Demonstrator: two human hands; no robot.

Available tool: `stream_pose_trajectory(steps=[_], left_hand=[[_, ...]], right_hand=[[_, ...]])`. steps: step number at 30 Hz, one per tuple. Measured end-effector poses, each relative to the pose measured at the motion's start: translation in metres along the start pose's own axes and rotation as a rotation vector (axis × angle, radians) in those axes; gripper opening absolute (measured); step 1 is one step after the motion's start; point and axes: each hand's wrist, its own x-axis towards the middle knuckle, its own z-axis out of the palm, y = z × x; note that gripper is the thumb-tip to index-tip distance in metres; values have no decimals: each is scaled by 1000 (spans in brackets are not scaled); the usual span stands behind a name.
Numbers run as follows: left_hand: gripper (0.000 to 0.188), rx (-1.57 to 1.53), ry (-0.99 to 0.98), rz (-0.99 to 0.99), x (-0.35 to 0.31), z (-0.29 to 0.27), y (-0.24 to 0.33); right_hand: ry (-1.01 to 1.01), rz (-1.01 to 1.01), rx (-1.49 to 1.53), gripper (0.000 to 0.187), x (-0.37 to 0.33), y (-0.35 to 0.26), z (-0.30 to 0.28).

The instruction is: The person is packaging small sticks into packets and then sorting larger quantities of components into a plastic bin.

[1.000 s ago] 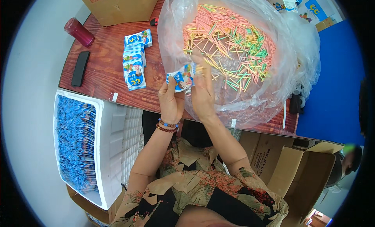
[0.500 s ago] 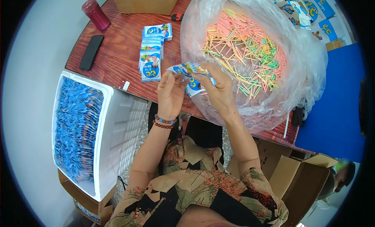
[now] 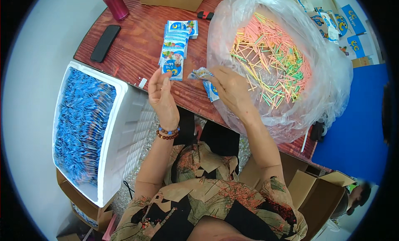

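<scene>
Right hand (image 3: pixel 233 89) had a small crinkled blue-and-white plastic packet (image 3: pixel 199 73) pinched at its right end between thumb and fingers, over the near edge of the reddish-brown wood-grain table (image 3: pixel 133 41). End grip probably left the packet's other end free. A second blue-and-white packet (image 3: pixel 212 92) showed at that edge just below the hand, partly hidden; couldn't tell if the hand touched it. Left hand (image 3: pixel 164 100) looked unloaded: fingers loosely curled, thumb apart, tips beside the near end of an overlapped row of flat blue-and-white packets (image 3: pixel 172 60). Contact with the row: couldn't tell. Overlap likely saved space and kept the row lined up. Large clear plastic bag (image 3: pixel 332 87) of thin pink, yellow and green sticks (image 3: pixel 270 46) sat at the near edge, right side, mouth spread wide, presumably for easy right-hand reach. White foam box (image 3: pixel 124 112) tightly filled with blue packets (image 3: pixel 85 124) stood off the table's near-left corner, likely for left-hand reach. Black rectangular phone (image 3: pixel 105 43) lay by the left edge, seemingly parked clear of both hands.
</scene>
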Motion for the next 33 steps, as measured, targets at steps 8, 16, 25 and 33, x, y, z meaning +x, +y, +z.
stream_pose_trajectory(steps=[8, 16, 25, 33], left_hand=[[23, 288, 155, 222, 7, -19, 9], [28, 1210, -147, 317, 12, -27, -3], [23, 1239, -419, 401, 1, 9, -7], [25, 1503, -588, 355, 7, 43, -43]], right_hand=[[-81, 80, 332, 17, 45, -18, 22], [-41, 126, 192, 24, 81, 5, 74], [30, 335, 61, 24, -3, 47, -12], [67, 241, -125, 27, -31, 73, -10]])
